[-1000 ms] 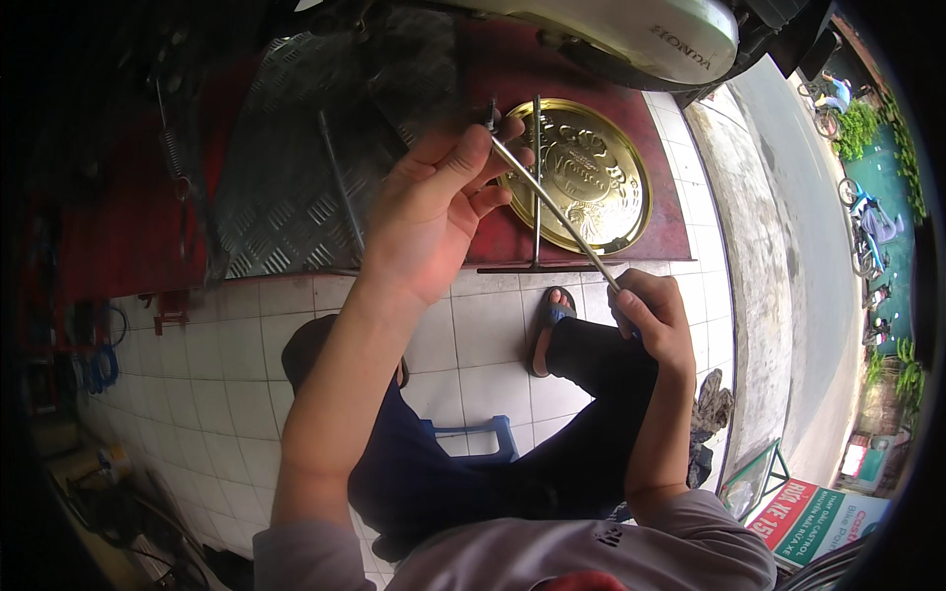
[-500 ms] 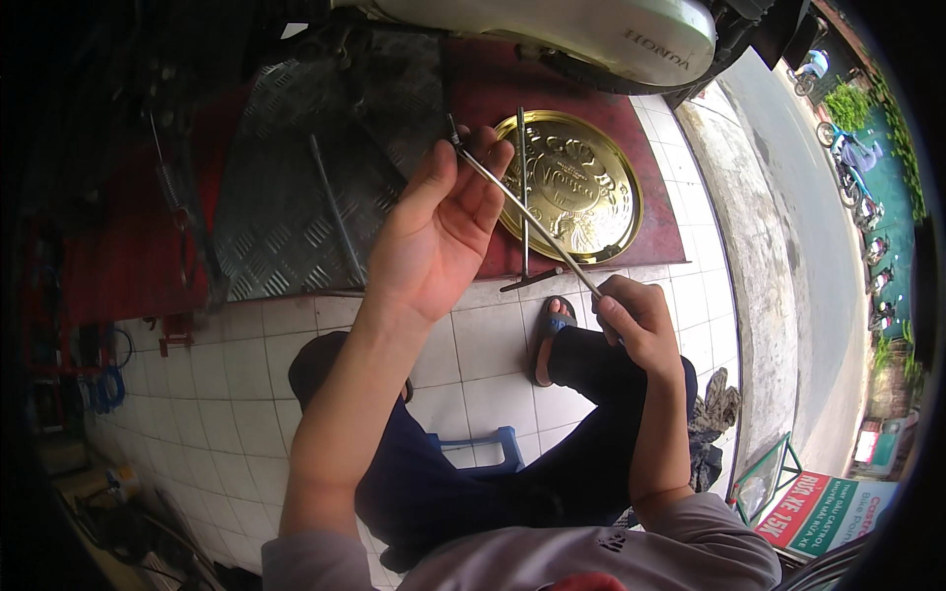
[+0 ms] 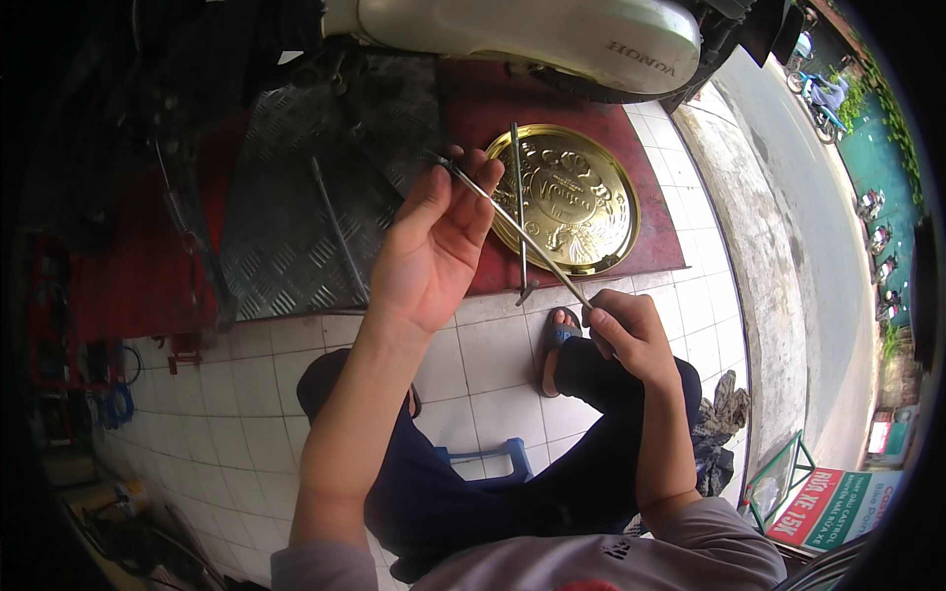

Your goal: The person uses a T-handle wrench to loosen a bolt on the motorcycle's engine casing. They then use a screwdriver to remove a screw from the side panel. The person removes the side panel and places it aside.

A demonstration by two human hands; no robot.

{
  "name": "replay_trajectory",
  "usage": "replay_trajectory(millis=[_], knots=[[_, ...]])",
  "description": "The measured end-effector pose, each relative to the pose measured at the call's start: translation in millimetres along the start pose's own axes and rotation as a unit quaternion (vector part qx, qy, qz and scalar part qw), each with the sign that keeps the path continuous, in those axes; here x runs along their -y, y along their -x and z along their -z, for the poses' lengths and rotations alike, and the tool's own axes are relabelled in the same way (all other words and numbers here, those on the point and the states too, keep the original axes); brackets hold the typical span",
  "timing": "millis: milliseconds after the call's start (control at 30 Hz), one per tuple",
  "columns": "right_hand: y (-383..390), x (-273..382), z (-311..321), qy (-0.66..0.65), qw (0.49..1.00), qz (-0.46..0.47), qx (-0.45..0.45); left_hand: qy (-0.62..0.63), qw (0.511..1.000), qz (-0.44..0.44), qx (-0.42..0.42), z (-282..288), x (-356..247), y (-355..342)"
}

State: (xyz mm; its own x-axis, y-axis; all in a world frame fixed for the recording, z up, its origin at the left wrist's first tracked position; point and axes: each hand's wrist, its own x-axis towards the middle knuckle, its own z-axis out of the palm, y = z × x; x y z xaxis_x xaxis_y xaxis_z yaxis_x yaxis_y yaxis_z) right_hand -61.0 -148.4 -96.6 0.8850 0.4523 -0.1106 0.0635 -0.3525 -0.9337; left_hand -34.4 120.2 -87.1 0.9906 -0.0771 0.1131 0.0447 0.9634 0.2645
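My right hand (image 3: 631, 333) is wrapped round the near end of a long-shafted metal hand tool (image 3: 532, 243), and its handle is hidden in the fist. The bare, shiny shaft slants up and left to my left hand (image 3: 430, 254). That hand is palm up, with thumb and fingertips closed about the far end. A small dark piece at the tip is blurred. Beyond the shaft, a T-handle wrench (image 3: 518, 202) lies across a round gold-coloured tray (image 3: 627, 222), its crossbar sticking out past the edge of the red platform (image 3: 662, 225).
A motorcycle (image 3: 552, 44) stands over the platform. On the dark tread plate (image 3: 281, 231) lies another metal bar (image 3: 338, 229). Below me are a blue stool (image 3: 514, 463) and white floor tiles (image 3: 453, 364). A dark crumpled cloth (image 3: 724, 414) lies to the right.
The view has shifted slightly, and my hands keep nearly the same hold. The small piece at the tool's tip has blurred. The crossbar of the T-handle wrench has turned.
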Motion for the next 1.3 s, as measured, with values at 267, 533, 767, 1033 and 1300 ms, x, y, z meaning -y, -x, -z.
replay_trajectory(millis=[267,533,767,1033,1300], knots=[[4.9,-3.6,1.9,0.019,1.0,-0.002,-0.016,-0.132,0.991,-0.008,-0.004,0.3,1.9,-0.5],[-1.3,-9.1,12.2,-0.013,0.988,0.155,0.002,0.023,0.999,0.03,-0.007,12.7,-3.7,-12.7],[25.6,3.9,47.4,-0.212,0.963,0.138,0.091,0.103,0.994,0.037,0.005,1.2,4.5,-13.0],[73.6,22.6,66.9,-0.247,0.945,0.209,-0.047,-0.001,0.997,0.048,0.057,-95.9,36.1,-48.8],[85.4,85.6,129.3,-0.055,0.899,0.248,-0.357,-0.366,0.919,-0.135,0.065,-234.0,131.5,-164.6]])
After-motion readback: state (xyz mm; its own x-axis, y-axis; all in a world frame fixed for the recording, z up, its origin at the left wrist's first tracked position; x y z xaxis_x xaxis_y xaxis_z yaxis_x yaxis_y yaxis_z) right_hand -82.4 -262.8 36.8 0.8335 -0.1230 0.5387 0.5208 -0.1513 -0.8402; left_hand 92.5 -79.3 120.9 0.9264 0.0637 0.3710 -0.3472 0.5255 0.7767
